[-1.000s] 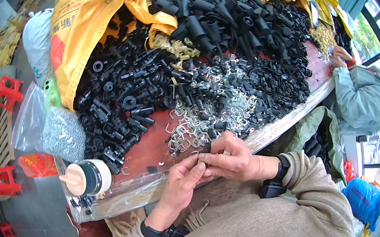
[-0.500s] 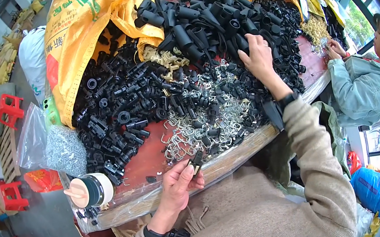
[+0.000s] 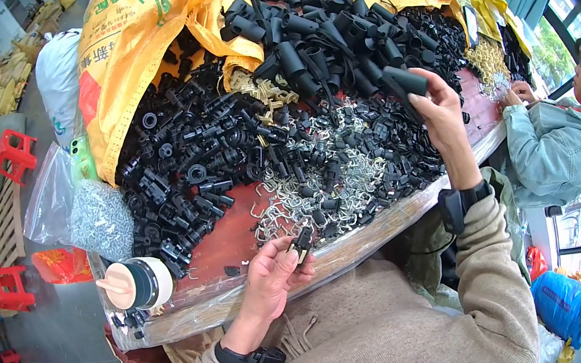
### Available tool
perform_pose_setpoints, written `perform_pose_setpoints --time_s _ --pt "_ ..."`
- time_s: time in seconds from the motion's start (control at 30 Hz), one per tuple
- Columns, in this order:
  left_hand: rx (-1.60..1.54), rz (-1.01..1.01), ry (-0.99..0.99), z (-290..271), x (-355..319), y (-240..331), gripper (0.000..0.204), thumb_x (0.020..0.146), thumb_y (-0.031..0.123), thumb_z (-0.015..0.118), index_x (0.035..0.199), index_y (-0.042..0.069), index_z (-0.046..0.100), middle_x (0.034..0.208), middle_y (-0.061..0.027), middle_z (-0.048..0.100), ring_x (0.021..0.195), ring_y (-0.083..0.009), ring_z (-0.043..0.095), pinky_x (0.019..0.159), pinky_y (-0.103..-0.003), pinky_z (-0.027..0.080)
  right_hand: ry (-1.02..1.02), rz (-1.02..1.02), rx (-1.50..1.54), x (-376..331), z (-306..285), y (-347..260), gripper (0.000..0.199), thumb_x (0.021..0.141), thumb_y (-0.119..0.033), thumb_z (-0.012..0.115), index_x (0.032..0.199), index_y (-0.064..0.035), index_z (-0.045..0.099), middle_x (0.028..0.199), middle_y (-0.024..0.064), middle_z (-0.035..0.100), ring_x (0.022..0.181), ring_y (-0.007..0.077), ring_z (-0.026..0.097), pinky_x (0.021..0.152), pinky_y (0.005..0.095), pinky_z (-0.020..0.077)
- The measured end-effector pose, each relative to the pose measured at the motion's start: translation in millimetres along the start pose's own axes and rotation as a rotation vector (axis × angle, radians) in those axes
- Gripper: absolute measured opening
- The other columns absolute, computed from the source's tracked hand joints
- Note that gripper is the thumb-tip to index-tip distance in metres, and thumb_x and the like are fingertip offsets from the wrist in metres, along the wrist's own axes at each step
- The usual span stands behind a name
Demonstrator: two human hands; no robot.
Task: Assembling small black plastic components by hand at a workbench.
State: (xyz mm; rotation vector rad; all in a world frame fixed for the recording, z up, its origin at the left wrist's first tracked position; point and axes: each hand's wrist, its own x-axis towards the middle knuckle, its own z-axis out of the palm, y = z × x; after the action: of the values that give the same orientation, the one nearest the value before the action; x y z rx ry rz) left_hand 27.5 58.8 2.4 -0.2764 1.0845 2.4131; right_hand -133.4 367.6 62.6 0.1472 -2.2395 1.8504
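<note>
While table (image 3: 225, 241) lies heaped with black plastic parts (image 3: 227, 146) and pale metal clips (image 3: 308, 201), we note right hand (image 3: 435, 111) raised over heap, fingers closed round black tube (image 3: 406, 82). Left hand (image 3: 273, 275) near table edge, pinching small black fitting (image 3: 303, 240). We judge both light, stiff, smooth; grip tube mid-body.

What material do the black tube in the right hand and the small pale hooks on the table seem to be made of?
The black tube, pinched by the right hand, looks like moulded plastic or rubber: matte, evenly black, with a soft sheen. The small hooks look like bent metal wire: thin, pale and silvery, with bright glints. The left hand holds a small black part, probably plastic too.
</note>
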Motion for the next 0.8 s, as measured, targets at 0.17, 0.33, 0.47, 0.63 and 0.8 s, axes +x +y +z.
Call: perform_pose_setpoints --time_s 0.17,0.33,0.47,0.63,0.8 --pt "0.012 0.0 0.006 -0.5 -0.8 -0.7 0.03 0.084 0.017 0.054 0.106 -0.001 0.047 0.088 -0.0145 0.059 0.071 -0.0168 0.06 0.061 -0.024 0.052 0.117 -0.089 0.646 -13.5 6.1 -22.0 0.036 0.073 -0.015 0.064 0.104 -0.0033 0.05 0.094 0.0036 0.051 0.078 0.0117 0.051 0.07 0.0246 0.0428" --pt "0.009 0.043 0.02 2.0 -3.6 1.6 0.028 0.084 0.015 0.053 0.105 -0.002 0.048 0.089 -0.0141 0.059 0.07 -0.0157 0.059 0.061 -0.023 0.052 -0.116 0.08 1.453 -23.7 27.1 -18.7 0.037 0.075 -0.026 0.063 0.102 -0.0045 0.048 0.1 0.0042 0.048 0.078 0.0135 0.051 0.07 0.0253 0.0422" --pt "-0.016 0.137 0.027 2.0 -8.4 16.9 0.029 0.083 0.013 0.055 0.107 -0.002 0.049 0.088 -0.0094 0.059 0.072 -0.0122 0.058 0.063 -0.023 0.051 -0.385 0.152 0.529 -66.9 73.5 -29.4 0.044 0.072 -0.031 0.065 0.102 -0.0019 0.051 0.093 0.0059 0.051 0.076 0.0164 0.052 0.066 0.0264 0.0422" --pt "0.088 0.113 0.074 15.4 -16.0 33.8 0.029 0.082 0.013 0.055 0.107 -0.001 0.05 0.083 -0.0075 0.058 0.066 -0.0108 0.056 0.056 -0.02 0.049 -0.791 -0.367 -0.24 -92.0 101.4 -47.0 0.044 0.066 -0.022 0.071 0.1 0.0001 0.055 0.085 0.0088 0.053 0.077 0.0209 0.055 0.064 0.0284 0.0436" --pt "0.203 0.04 -0.006 13.4 -20.9 31.4 0.028 0.081 0.013 0.058 0.104 -0.001 0.053 0.077 -0.0028 0.057 0.062 -0.0063 0.053 0.053 -0.018 0.046 -0.91 -0.301 -0.236 -99.7 112.9 -59.1 0.044 0.061 -0.015 0.073 0.097 0.0002 0.056 0.085 0.0102 0.052 0.077 0.0229 0.055 0.065 0.0294 0.0441"
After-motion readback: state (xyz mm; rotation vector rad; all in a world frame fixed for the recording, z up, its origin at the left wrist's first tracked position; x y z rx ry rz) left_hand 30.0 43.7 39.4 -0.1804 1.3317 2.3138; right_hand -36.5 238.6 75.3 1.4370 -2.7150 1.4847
